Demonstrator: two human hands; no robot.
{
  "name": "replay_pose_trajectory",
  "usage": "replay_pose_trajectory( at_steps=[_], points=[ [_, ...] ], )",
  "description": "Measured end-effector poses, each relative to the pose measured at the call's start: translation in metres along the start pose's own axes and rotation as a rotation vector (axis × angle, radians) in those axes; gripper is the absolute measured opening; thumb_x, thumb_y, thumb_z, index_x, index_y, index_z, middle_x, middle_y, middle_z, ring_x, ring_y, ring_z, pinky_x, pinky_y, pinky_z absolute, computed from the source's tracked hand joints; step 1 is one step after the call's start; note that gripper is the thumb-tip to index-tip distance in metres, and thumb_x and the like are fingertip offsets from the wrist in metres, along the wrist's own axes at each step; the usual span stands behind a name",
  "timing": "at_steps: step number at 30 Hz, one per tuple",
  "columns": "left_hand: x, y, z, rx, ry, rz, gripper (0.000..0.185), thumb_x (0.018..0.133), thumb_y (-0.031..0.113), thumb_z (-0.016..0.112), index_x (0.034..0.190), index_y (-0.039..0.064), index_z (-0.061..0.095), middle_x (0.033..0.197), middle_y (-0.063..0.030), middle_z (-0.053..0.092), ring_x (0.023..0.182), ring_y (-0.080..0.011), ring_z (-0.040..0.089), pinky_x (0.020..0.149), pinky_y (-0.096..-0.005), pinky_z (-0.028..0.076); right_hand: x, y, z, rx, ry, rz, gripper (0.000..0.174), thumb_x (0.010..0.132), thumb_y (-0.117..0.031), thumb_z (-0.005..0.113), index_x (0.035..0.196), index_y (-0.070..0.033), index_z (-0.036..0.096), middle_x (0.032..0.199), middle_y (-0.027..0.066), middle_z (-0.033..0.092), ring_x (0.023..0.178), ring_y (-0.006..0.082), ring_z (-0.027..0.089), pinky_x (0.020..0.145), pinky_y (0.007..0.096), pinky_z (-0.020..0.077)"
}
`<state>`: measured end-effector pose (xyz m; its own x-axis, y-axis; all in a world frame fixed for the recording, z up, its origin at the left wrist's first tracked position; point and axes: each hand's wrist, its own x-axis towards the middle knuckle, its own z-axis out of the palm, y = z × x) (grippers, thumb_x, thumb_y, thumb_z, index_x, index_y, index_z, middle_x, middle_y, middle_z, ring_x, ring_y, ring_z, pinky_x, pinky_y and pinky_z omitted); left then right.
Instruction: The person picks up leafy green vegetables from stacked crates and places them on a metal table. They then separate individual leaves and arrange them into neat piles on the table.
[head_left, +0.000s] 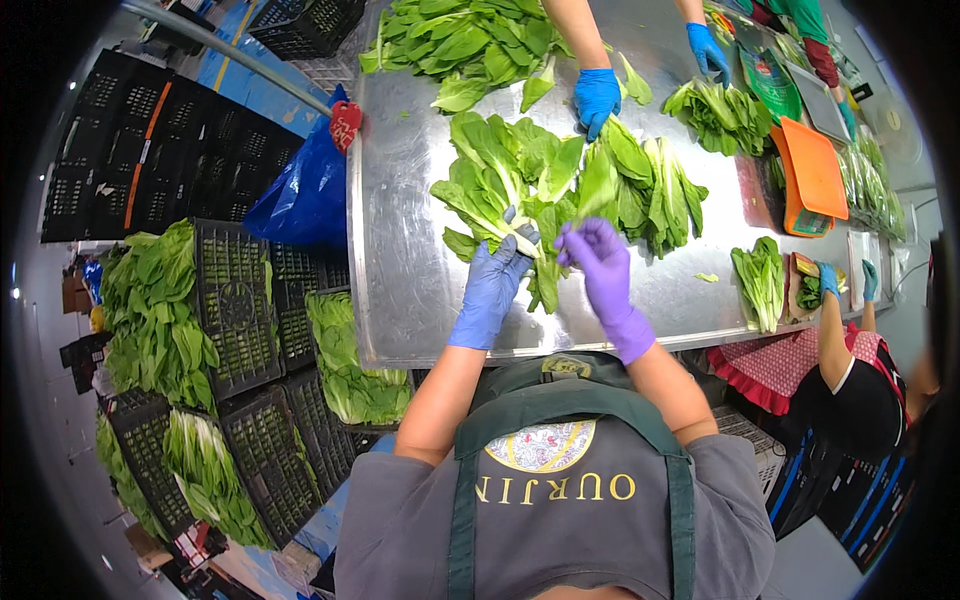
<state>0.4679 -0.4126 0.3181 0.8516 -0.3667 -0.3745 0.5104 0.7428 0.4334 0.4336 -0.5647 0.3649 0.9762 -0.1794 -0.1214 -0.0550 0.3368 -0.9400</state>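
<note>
My left hand (496, 281), in a blue glove, is closed around the pale stem end of a leafy green vegetable (487, 180), whose leaves point away over the metal table (405, 300). Just to its right, my right hand (600, 274) wears a purple glove; its fingertips are pinched together at a blurred green leaf (596, 187). More loose leaves lie beneath and beyond both hands. Bunches of the same greens (664, 199) rest to the right of them. Across the table, a co-worker's blue-gloved hand (598, 101) touches the leaves near my right hand.
A big leaf pile (480, 41) covers the far left of the table. An orange basket (814, 172) stands at the right, near another bunch (759, 285) and a co-worker's gloved hands (827, 279). Black crates (238, 307) of greens are stacked left. A blue plastic bag (304, 187) hangs at the corner.
</note>
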Motion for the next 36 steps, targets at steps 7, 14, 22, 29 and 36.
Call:
replay_pose_trajectory(
  at_steps=[7,14,22,29,36],
  points=[
    [-0.02,0.019,-0.003,0.137,-0.25,-0.025,0.057,0.092,0.011,0.05,0.141,0.002,0.022,0.127,-0.0164,0.05,0.118,-0.0244,0.048,0.103,-0.0332,0.036,0.048,-0.011,-0.015,-0.659,-0.117,-0.009,0.042,0.085,-0.032,0.063,0.108,0.003,0.059,0.084,0.0107,0.065,0.073,0.0164,0.06,0.07,0.028,0.048],
    [-0.025,0.012,-0.021,0.218,-0.268,0.012,0.069,0.084,0.016,0.062,0.138,0.0,0.024,0.134,-0.0151,0.041,0.12,-0.0248,0.046,0.104,-0.0351,0.033,-0.01,0.023,0.014,-0.228,-0.183,0.201,0.023,0.081,-0.012,0.068,0.099,0.001,0.061,0.077,-0.0013,0.058,0.067,0.0047,0.05,0.063,0.018,0.0419],
    [-0.027,0.0,-0.024,0.264,-0.265,-0.15,0.07,0.084,0.018,0.065,0.14,0.003,0.026,0.128,-0.0133,0.048,0.112,-0.0241,0.052,0.098,-0.0354,0.041,-0.028,0.034,0.016,-0.368,-0.07,-0.043,0.02,0.078,-0.009,0.07,0.095,-0.002,0.062,0.075,-0.0013,0.056,0.066,0.0046,0.048,0.062,0.0198,0.0418],
    [-0.027,0.005,-0.04,-0.022,0.025,-0.186,0.042,0.091,0.019,0.053,0.128,0.002,0.044,0.11,-0.0138,0.059,0.098,-0.0217,0.057,0.09,-0.0355,0.046,-0.041,0.082,-0.05,-0.694,0.317,0.018,0.03,0.074,-0.017,0.073,0.095,-0.003,0.057,0.081,0.0054,0.058,0.069,0.0147,0.053,0.064,0.0286,0.0461],
    [-0.018,-0.004,-0.048,-0.007,0.15,-0.127,0.033,0.089,0.009,0.053,0.12,-0.002,0.049,0.098,-0.0107,0.062,0.058,-0.0081,0.047,0.06,-0.0244,0.042,-0.026,0.121,-0.116,-1.027,0.236,0.097,0.031,0.078,-0.02,0.071,0.098,-0.001,0.056,0.089,0.0067,0.059,0.073,0.0151,0.056,0.066,0.0281,0.0475]
  ],
)
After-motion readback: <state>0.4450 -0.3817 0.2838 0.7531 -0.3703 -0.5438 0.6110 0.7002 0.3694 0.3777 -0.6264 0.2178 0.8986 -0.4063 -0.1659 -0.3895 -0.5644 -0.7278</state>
